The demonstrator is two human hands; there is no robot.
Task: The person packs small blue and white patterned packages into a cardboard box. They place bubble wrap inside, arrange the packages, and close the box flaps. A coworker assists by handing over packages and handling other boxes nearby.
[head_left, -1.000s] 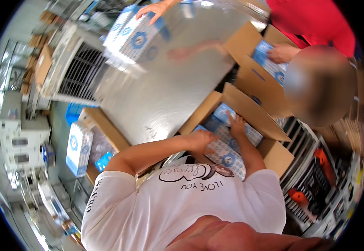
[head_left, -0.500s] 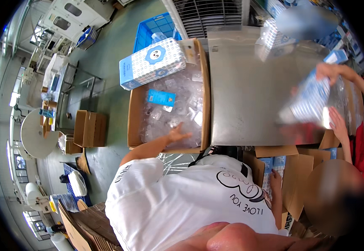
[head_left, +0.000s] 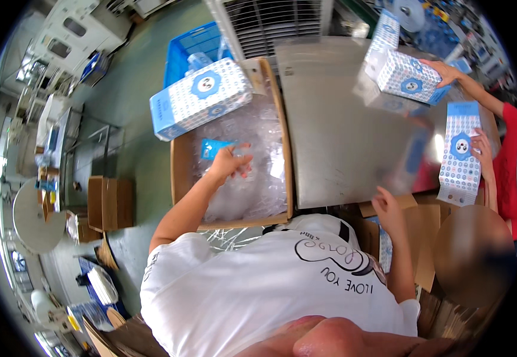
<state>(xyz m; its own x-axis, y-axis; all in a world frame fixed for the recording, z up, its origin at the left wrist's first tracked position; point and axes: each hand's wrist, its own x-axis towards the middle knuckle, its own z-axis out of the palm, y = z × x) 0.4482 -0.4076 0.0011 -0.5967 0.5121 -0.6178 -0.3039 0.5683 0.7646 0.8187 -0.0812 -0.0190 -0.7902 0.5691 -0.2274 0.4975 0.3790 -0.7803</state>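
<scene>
My left hand (head_left: 233, 162) reaches over a cardboard box (head_left: 179, 196) of clear plastic pieces (head_left: 243, 190), its fingers apart and nothing plainly held. Just beside it among the plastic lies a small blue packet (head_left: 212, 149), partly covered by the hand. Across the box's far left corner rests a white-and-blue patterned pack (head_left: 202, 95). My right hand (head_left: 387, 208) is raised over an open carton (head_left: 428, 238) by the metal table's near edge, fingers loosely spread and empty. Inside that carton, part of a patterned pack (head_left: 384, 250) shows beside my wrist.
At the right, a co-worker in red has one hand on a patterned box (head_left: 410, 77) and the other on a flatter patterned pack (head_left: 462, 149). The metal table (head_left: 324, 119) carries blurred reflections. Beyond the left box are a blue crate (head_left: 178, 53) and a metal grille (head_left: 276, 30).
My left hand has moved farther into the box, toward the blue packet. My right hand has risen from the packs in the carton. The co-worker's hands have shifted to separate packs.
</scene>
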